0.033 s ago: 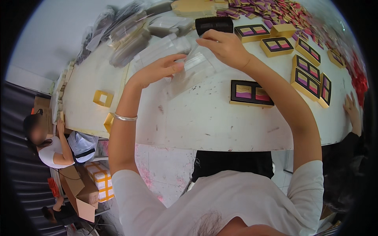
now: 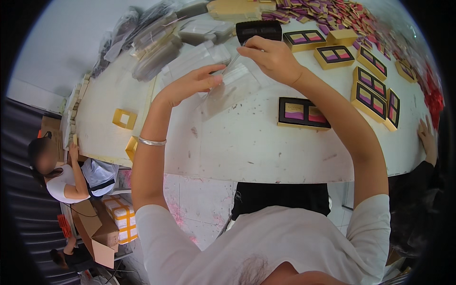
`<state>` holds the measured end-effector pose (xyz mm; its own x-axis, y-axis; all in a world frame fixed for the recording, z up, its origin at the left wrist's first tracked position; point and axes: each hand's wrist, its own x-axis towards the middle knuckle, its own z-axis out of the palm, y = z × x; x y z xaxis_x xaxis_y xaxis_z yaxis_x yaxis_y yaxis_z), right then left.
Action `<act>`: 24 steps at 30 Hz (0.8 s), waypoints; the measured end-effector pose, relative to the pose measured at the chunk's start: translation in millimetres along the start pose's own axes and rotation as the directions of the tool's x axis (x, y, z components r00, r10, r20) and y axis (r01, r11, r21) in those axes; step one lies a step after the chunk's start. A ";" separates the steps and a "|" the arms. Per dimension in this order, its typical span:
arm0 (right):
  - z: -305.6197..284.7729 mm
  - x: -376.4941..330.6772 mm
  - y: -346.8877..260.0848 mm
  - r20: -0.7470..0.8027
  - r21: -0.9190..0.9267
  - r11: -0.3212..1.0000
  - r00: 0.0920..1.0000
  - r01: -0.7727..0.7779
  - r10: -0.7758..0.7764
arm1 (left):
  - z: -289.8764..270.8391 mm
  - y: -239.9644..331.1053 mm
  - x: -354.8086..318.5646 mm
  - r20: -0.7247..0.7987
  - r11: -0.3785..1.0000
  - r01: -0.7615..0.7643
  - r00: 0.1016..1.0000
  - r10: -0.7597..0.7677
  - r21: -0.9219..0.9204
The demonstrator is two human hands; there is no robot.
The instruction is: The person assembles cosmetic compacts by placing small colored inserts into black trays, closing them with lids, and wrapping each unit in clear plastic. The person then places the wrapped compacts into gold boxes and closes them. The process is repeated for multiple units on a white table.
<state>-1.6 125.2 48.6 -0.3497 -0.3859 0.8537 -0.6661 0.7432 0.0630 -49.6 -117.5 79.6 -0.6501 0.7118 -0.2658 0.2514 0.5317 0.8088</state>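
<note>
Hands (image 2: 190, 85) and (image 2: 270, 57) grip clear sleeve (image 2: 232, 83) above bare table (image 2: 237, 142) middle.

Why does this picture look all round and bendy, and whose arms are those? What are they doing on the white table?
There is no machine here. A person wears a small camera on their head that looks down, so you see their own two arms reaching up from the bottom. The lens is very wide, so straight edges curve.

The left hand and the right hand both hold a clear plastic bag above the white table. On the table lie gold boxes with pink and purple squares, a black tray, more clear bags and a small gold frame. Another person sits below on the left.
</note>
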 end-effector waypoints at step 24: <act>-119.5 19.9 -14.4 0.019 0.078 0.963 0.966 -0.257 0.256 | -32.4 89.7 0.1 -0.068 0.929 -0.316 0.949 0.309 -0.194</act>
<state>79.7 172.1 126.4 -0.5210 -0.1929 0.8315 -0.6033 0.7724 -0.1988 -50.3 -84.6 169.1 -0.5877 0.8084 0.0333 0.2999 0.1794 0.9370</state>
